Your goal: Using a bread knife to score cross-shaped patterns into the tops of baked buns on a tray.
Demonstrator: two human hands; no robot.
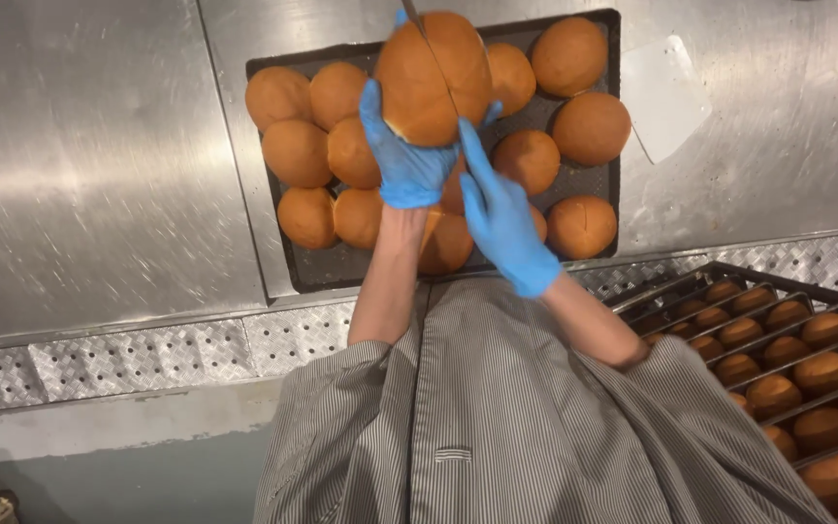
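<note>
We see a dark baking tray (pixel 305 262) lying flat on the steel bench (pixel 89 175), filled with round golden-brown buns (pixel 591 128). We count about thirteen buns lying in the tray, though the hands and the raised bun hide part of the middle, so the count is not exact. The near left corner of the tray is bare.

Our left hand (pixel 404 155), in a blue glove, holds one large bun (pixel 434 78) up above the tray, its fingers (pixel 372 109) wrapped around the bun's underside and clenched on it. A thin knife blade (pixel 427 44) runs across the top of this bun along a dark line. Our right hand (pixel 499 213), also gloved in blue, lies just beside the bun with the forefinger stretched up toward it; whether it grips the knife's handle we cannot tell.

To the right of the tray, a white plastic scraper (pixel 664 95) lies flat on the bench, apart from the tray's edge. At the lower right, a wire rack (pixel 720 277) holds more buns in rows, roughly fifteen in view, with its far end cut off by the picture's edge.

The bench to the left of the tray is bare steel, a broad stretch. Its near edge is a strip of patterned metal (pixel 147 354), and the striped apron (pixel 497 427) hangs just below it.
</note>
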